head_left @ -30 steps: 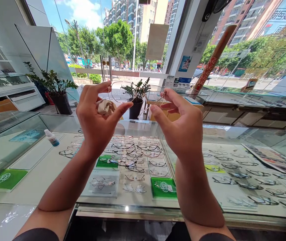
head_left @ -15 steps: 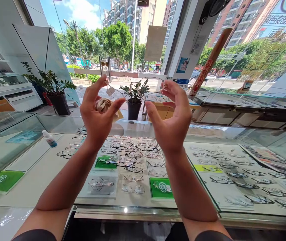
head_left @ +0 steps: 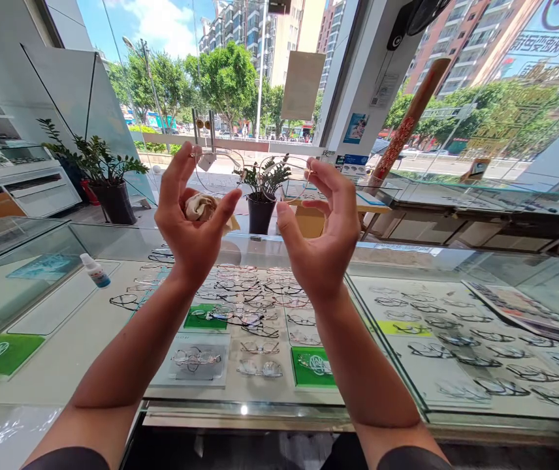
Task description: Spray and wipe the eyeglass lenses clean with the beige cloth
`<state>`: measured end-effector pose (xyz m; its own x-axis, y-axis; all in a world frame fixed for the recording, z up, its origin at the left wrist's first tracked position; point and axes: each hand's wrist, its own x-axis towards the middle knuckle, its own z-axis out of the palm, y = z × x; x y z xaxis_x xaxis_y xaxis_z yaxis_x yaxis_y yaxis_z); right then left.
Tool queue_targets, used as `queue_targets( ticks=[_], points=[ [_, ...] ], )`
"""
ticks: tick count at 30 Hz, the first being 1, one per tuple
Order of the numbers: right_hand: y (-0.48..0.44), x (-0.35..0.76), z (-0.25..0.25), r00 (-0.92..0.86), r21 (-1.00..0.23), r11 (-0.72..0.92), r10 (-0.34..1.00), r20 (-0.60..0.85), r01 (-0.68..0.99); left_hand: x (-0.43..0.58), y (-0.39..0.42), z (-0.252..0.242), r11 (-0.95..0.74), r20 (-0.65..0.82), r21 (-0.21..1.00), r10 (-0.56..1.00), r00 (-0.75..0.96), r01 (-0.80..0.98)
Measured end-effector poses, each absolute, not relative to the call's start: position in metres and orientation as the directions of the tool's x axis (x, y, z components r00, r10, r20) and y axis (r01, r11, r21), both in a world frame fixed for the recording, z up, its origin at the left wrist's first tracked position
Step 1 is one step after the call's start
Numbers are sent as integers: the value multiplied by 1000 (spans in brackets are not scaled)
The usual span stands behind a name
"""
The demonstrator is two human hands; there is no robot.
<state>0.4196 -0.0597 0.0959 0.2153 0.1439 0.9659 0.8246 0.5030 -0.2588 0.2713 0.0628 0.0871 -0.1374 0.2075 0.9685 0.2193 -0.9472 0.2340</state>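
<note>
A pair of thin-rimmed eyeglasses (head_left: 219,171) is held up in front of the window, at the top of my reach. My left hand (head_left: 185,228) grips its left end with the fingertips, while a crumpled beige cloth (head_left: 200,207) is tucked in the same palm. A small white tag hangs by the left lens. On the other side, my right hand (head_left: 326,238) pinches the right end between its fingers, thumb held apart below. Beneath both hands, several rows of eyeglasses (head_left: 260,369) lie in a glass display case (head_left: 255,410).
A white spray bottle (head_left: 95,271) stands on the glass at the left. Green cards (head_left: 4,352) lie in the case. More frames (head_left: 490,386) fill the right-hand section, beside a magazine-like sheet (head_left: 519,310). Potted plants (head_left: 261,215) stand beyond the counter.
My right hand has moved a little left, closer to my left hand. The eyeglasses have shifted slightly left and turned, their lenses now seen more face-on. The cloth stays in my left palm.
</note>
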Motion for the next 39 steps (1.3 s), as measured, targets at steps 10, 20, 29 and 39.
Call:
queue_targets(
  ticks=[10, 20, 29, 39],
  points=[
    [-53, 431, 97, 381, -466, 635, 278, 882, 616, 276, 62, 82, -963, 961, 232, 205, -185, 140],
    [-57, 434, 101, 418, -580, 708, 421, 805, 404, 280, 70, 76, -973, 962, 217, 200, -187, 73],
    [-61, 432, 103, 415, -567, 703, 404, 815, 429, 280, 73, 75, -983, 973, 163, 145, -182, 87],
    [-62, 431, 106, 427, -551, 719, 378, 822, 423, 282, 71, 79, -994, 981, 91, 80, -177, 55]
  ],
)
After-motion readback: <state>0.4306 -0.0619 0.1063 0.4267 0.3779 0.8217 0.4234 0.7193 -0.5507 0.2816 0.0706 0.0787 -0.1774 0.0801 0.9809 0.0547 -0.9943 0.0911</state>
